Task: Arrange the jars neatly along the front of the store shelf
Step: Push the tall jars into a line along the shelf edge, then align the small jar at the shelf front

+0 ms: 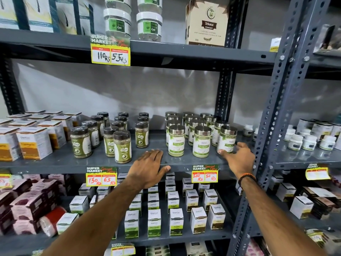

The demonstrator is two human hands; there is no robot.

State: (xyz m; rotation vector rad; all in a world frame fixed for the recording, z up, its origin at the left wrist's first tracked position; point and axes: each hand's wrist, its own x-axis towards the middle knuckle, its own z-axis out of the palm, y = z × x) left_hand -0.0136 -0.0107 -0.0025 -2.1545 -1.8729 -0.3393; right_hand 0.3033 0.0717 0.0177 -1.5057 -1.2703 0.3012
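Our right grip (235, 156) is spread apart, fingertips touching the jar (226, 139) just ahead of it; our left grip (149, 167) lies flat and empty on the shelf (92, 161). Pushing that jar high risks tipping it into the jars (191, 124) behind.

box (206, 23) reads "shikakai powder"; shelf tag (110, 54) "110rs 55rs"

Grey slotted-steel shelving (184, 52) across the whole frame, a perforated upright (282, 93) at right. Behind it, a pale wall (120, 89), streaked with soft shadows, lit seemingly from above. Second rack (317, 157) at far right.
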